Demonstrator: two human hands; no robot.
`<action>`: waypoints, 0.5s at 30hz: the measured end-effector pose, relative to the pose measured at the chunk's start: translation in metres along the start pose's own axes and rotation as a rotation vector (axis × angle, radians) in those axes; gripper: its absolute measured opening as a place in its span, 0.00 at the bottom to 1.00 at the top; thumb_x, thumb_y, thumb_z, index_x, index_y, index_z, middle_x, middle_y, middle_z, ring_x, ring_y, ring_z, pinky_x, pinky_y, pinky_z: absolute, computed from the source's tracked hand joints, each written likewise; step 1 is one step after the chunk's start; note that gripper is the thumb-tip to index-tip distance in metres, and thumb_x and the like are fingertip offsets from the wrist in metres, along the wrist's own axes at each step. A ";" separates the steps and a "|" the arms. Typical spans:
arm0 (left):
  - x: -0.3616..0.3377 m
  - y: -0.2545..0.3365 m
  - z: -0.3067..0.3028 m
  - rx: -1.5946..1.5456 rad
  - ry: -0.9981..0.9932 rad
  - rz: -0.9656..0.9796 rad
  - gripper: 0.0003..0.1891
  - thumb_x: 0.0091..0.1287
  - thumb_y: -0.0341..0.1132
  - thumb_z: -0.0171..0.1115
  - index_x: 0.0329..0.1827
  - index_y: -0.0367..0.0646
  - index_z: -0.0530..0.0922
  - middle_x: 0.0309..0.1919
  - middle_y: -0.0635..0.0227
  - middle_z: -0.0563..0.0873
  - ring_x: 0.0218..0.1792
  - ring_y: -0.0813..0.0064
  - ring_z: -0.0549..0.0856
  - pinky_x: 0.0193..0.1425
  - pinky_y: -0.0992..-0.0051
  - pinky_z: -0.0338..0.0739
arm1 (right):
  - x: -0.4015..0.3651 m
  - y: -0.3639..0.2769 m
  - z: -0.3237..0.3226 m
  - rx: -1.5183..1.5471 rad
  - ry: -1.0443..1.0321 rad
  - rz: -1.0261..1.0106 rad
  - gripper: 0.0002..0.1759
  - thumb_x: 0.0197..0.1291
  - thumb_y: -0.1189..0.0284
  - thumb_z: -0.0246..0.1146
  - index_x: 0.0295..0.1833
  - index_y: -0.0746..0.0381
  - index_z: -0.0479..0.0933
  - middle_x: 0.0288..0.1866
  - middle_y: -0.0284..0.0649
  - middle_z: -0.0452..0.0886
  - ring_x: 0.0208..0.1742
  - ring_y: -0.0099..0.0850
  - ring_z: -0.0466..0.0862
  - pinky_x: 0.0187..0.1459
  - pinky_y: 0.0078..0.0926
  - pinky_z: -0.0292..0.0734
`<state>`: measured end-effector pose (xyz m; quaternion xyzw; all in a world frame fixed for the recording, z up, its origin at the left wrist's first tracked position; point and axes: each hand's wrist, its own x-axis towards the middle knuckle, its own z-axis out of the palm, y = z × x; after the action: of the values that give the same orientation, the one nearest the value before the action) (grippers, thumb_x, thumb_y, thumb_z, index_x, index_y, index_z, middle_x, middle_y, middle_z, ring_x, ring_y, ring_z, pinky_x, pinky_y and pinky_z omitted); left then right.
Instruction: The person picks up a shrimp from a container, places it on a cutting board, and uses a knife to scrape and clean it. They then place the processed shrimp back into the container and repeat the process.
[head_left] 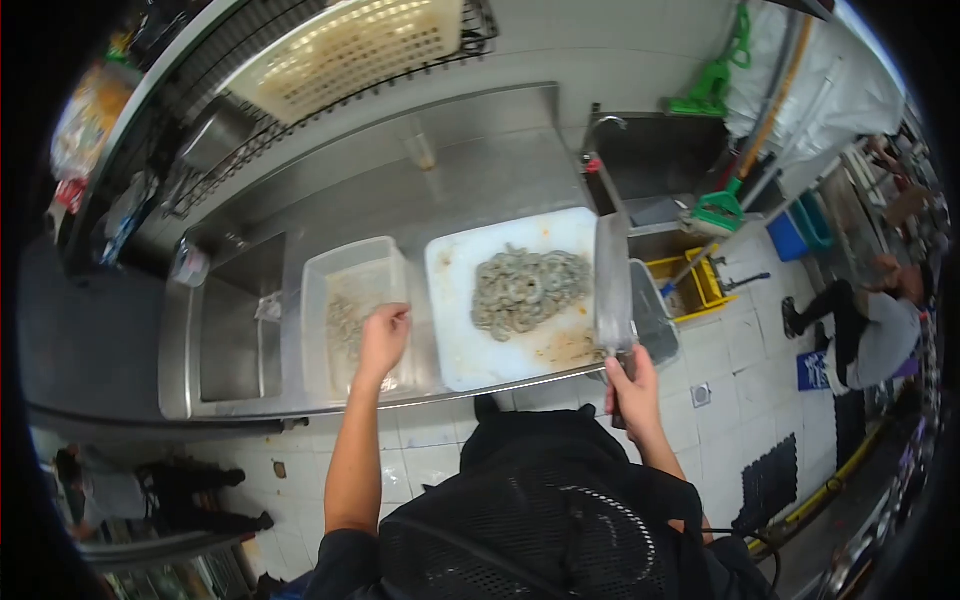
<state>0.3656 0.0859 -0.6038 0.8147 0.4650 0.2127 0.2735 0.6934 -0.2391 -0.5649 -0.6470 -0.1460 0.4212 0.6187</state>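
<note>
A heap of raw grey shrimp [530,290] lies on a white cutting board [455,350] on the steel counter. My right hand [635,390] grips the dark handle of a large, wide-bladed knife [613,275]. The blade points away from me along the board's right edge. To the left of the board stands a clear plastic tub [312,320] with greyish pieces in cloudy liquid. Over its right side is my left hand [385,340], fingers curled together; whatever they may hold is hidden.
Steel sink basins sit at left [235,340] and back right [665,150]. A yellow mop bucket [705,285] and a grey bin [655,320] are right of the counter. A wire shelf with a cream basket [350,55] hangs above. Other people [885,330] are off to both sides.
</note>
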 end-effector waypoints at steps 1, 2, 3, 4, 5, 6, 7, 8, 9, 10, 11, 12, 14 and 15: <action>0.002 0.024 0.024 -0.055 0.021 0.076 0.14 0.70 0.23 0.67 0.56 0.36 0.92 0.51 0.51 0.94 0.42 0.53 0.93 0.52 0.60 0.87 | 0.002 0.002 -0.001 0.033 0.002 0.037 0.18 0.85 0.66 0.68 0.69 0.60 0.73 0.27 0.32 0.77 0.18 0.24 0.76 0.19 0.27 0.72; 0.007 0.054 0.046 -0.105 -0.025 0.137 0.13 0.70 0.24 0.67 0.55 0.35 0.92 0.50 0.51 0.93 0.43 0.52 0.93 0.53 0.59 0.87 | 0.003 0.004 -0.003 0.067 0.001 0.072 0.15 0.86 0.64 0.66 0.67 0.59 0.73 0.27 0.33 0.77 0.18 0.24 0.76 0.19 0.27 0.73; 0.015 0.085 0.068 -0.154 -0.068 0.196 0.11 0.71 0.25 0.68 0.53 0.35 0.92 0.48 0.52 0.92 0.44 0.50 0.92 0.54 0.57 0.87 | -0.001 0.003 -0.004 0.124 0.026 0.115 0.16 0.86 0.64 0.66 0.68 0.60 0.74 0.27 0.32 0.77 0.18 0.24 0.76 0.18 0.27 0.73; 0.022 0.111 0.089 -0.111 -0.081 0.263 0.10 0.71 0.26 0.68 0.52 0.35 0.92 0.47 0.51 0.92 0.47 0.49 0.92 0.55 0.55 0.87 | -0.004 0.001 -0.006 0.184 0.047 0.156 0.17 0.87 0.63 0.66 0.69 0.61 0.74 0.26 0.32 0.76 0.18 0.24 0.76 0.18 0.28 0.74; 0.030 0.136 0.108 -0.066 -0.092 0.332 0.09 0.72 0.26 0.68 0.50 0.35 0.91 0.46 0.51 0.91 0.49 0.47 0.92 0.57 0.53 0.86 | -0.008 0.005 -0.012 0.177 0.051 0.132 0.15 0.87 0.64 0.65 0.66 0.61 0.75 0.27 0.33 0.77 0.18 0.24 0.76 0.18 0.27 0.75; 0.037 0.159 0.125 -0.065 -0.125 0.377 0.09 0.73 0.26 0.67 0.49 0.35 0.91 0.48 0.51 0.91 0.53 0.46 0.91 0.60 0.51 0.86 | -0.012 0.008 -0.019 0.182 0.067 0.117 0.15 0.87 0.64 0.65 0.66 0.61 0.75 0.27 0.33 0.77 0.18 0.24 0.76 0.18 0.27 0.75; 0.043 0.180 0.139 -0.062 -0.160 0.423 0.09 0.73 0.27 0.65 0.48 0.35 0.92 0.51 0.50 0.91 0.57 0.44 0.90 0.62 0.49 0.85 | -0.017 0.011 -0.026 0.164 0.079 0.093 0.15 0.87 0.64 0.65 0.67 0.61 0.76 0.27 0.33 0.77 0.18 0.24 0.77 0.18 0.27 0.75; 0.051 0.194 0.157 -0.067 -0.169 0.447 0.09 0.73 0.27 0.65 0.48 0.35 0.92 0.51 0.50 0.91 0.57 0.44 0.90 0.62 0.49 0.85 | -0.024 0.014 -0.035 0.149 0.094 0.072 0.14 0.87 0.65 0.64 0.67 0.61 0.76 0.28 0.33 0.77 0.19 0.24 0.77 0.19 0.27 0.75; 0.058 0.208 0.176 0.010 -0.195 0.503 0.09 0.72 0.27 0.66 0.49 0.36 0.91 0.52 0.50 0.90 0.58 0.44 0.89 0.63 0.50 0.85 | -0.031 0.016 -0.045 0.136 0.113 0.069 0.16 0.87 0.65 0.65 0.69 0.61 0.76 0.29 0.33 0.78 0.20 0.23 0.77 0.20 0.26 0.76; 0.063 0.217 0.195 0.088 -0.224 0.561 0.09 0.71 0.27 0.66 0.49 0.37 0.91 0.53 0.49 0.89 0.59 0.44 0.88 0.65 0.51 0.85 | -0.037 0.018 -0.054 0.153 0.140 0.061 0.16 0.87 0.65 0.65 0.69 0.61 0.76 0.29 0.33 0.78 0.20 0.23 0.77 0.20 0.26 0.76; 0.068 0.220 0.215 0.174 -0.229 0.592 0.09 0.70 0.27 0.65 0.48 0.39 0.91 0.56 0.49 0.89 0.62 0.43 0.87 0.67 0.49 0.84 | -0.043 0.022 -0.064 0.152 0.149 0.062 0.17 0.86 0.65 0.65 0.70 0.62 0.76 0.29 0.33 0.78 0.20 0.23 0.77 0.20 0.25 0.76; 0.072 0.220 0.230 0.174 -0.249 0.627 0.09 0.70 0.27 0.65 0.48 0.39 0.91 0.56 0.49 0.89 0.62 0.43 0.87 0.67 0.49 0.84 | -0.049 0.025 -0.074 0.154 0.160 0.062 0.19 0.86 0.65 0.66 0.72 0.62 0.76 0.29 0.33 0.78 0.20 0.22 0.77 0.21 0.24 0.76; 0.081 0.211 0.253 0.511 -0.282 0.552 0.10 0.69 0.27 0.64 0.48 0.40 0.91 0.57 0.49 0.89 0.63 0.42 0.87 0.69 0.47 0.84 | -0.063 0.028 -0.092 0.177 0.216 0.057 0.21 0.85 0.65 0.67 0.73 0.62 0.76 0.30 0.33 0.79 0.21 0.21 0.77 0.22 0.23 0.75; 0.081 0.211 0.253 0.498 -0.278 0.560 0.10 0.70 0.27 0.64 0.48 0.40 0.91 0.58 0.49 0.89 0.64 0.43 0.87 0.69 0.47 0.84 | -0.070 0.031 -0.102 0.178 0.214 0.046 0.18 0.85 0.66 0.67 0.71 0.62 0.77 0.29 0.33 0.79 0.20 0.22 0.77 0.21 0.24 0.75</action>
<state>0.6918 0.0051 -0.6528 0.9723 0.2209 0.0477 0.0594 0.7153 -0.3638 -0.5803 -0.6340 -0.0267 0.3750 0.6758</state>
